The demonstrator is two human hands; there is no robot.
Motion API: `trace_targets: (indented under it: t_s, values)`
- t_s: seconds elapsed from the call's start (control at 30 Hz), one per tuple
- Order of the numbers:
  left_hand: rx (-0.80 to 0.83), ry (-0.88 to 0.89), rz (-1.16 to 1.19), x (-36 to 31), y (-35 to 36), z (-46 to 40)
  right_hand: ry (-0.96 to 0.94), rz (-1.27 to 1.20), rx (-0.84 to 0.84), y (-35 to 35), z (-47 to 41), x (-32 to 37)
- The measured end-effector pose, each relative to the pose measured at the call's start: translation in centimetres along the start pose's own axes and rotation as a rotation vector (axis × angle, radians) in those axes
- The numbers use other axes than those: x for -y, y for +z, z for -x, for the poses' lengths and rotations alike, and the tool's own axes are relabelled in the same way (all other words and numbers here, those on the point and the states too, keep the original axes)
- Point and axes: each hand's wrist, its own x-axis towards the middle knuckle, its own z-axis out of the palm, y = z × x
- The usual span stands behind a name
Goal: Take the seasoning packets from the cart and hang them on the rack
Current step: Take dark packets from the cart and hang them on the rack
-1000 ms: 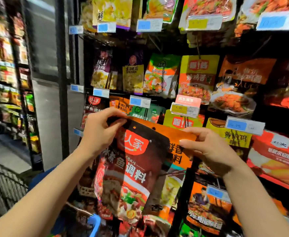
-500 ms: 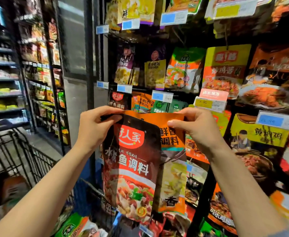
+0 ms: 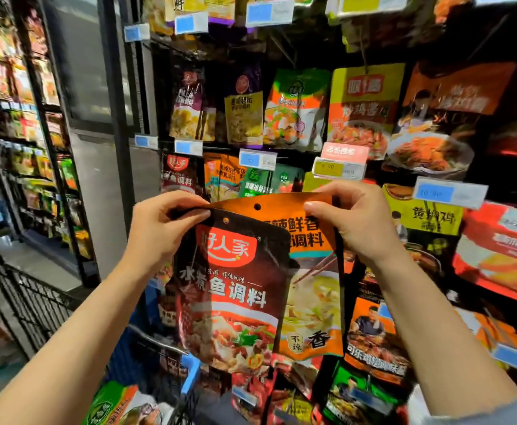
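Observation:
I hold two seasoning packets up in front of the rack (image 3: 284, 47). The dark brown packet (image 3: 229, 289) with a red logo lies in front, and my left hand (image 3: 165, 228) pinches its top left corner. Behind it is an orange packet (image 3: 312, 302); my right hand (image 3: 352, 216) pinches its top right corner. Each packet shows a hanging hole near its top edge. The rack's hooks carry several hanging packets above and behind my hands. More packets (image 3: 113, 403) lie in the black wire cart (image 3: 33, 299) at the lower left.
Price tags (image 3: 257, 159) stick out from the rack's hooks just above my hands. A red box (image 3: 502, 250) and other packets fill the rack to the right. A grey pillar (image 3: 97, 185) and an aisle of shelves (image 3: 27, 142) stand to the left.
The view has swung left and down, so the cart now shows more. The orange packet has slid up and to the right from behind the brown one, showing its hole.

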Motion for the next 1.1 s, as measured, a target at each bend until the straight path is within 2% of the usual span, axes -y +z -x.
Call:
trace_targets:
  t_s: [0.1, 0.27, 0.37, 0.47, 0.6, 0.73, 0.9, 1.1]
  values:
    - [-0.005, -0.004, -0.017, -0.1, 0.7, 0.0, 0.071, -0.021, 0.012, -1.1, 0.3, 0.3]
    - [-0.025, 0.005, -0.051, -0.9, 1.3, -0.8, 0.251, -0.173, 0.173, -2.4, 1.4, -0.1]
    - [-0.058, 0.02, -0.164, -0.3, 0.2, -1.1, 0.332, -0.187, 0.147, -3.7, 1.8, -0.8]
    - [-0.14, -0.061, -0.252, 1.5, -2.5, -0.8, 0.356, -0.208, 0.021, -6.0, 1.5, -1.1]
    - [-0.117, -0.054, -0.394, 2.4, -3.9, -0.3, 0.265, -0.173, 0.02, -7.1, 0.7, -0.7]
    - [-0.107, -0.015, -0.538, 2.5, -4.2, 0.4, 0.139, 0.031, -0.001, -7.0, 0.1, 0.1]
    - [-0.14, -0.073, -0.554, 3.2, -5.9, 0.6, -0.07, 0.436, -0.087, -5.1, -1.2, 0.8]
    - [-0.222, -0.098, -0.563, 2.9, -7.9, 1.0, -0.283, 0.653, -0.094, -1.1, -3.9, 2.0]
